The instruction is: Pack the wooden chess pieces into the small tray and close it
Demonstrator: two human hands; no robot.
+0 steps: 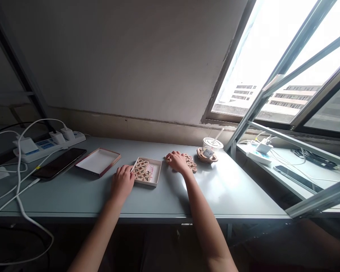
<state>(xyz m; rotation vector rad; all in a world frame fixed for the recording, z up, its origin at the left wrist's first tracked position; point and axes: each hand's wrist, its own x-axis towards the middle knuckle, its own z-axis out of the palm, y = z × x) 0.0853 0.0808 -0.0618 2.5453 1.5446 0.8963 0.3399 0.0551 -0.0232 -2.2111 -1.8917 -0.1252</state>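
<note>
A shallow white box (158, 175) holds several round wooden Chinese chess pieces (141, 166) and a paper with pink print. My left hand (123, 179) grips the box's left wall, with its fingers curled at the edge. To the right of the box, my right hand (176, 161) is closed over a group of loose Chinese chess pieces (190, 162). A piece shows at its fingertips, and the palm hides part of the group.
A box lid (99, 161) lies left, beside a black phone (60, 163). A power strip (49, 145) with chargers and white cables (19, 196) fills the far left. Behind the loose pieces, a lidded plastic cup (211, 146) stands in a wooden holder (206, 158). A metal frame (245, 130) borders the right.
</note>
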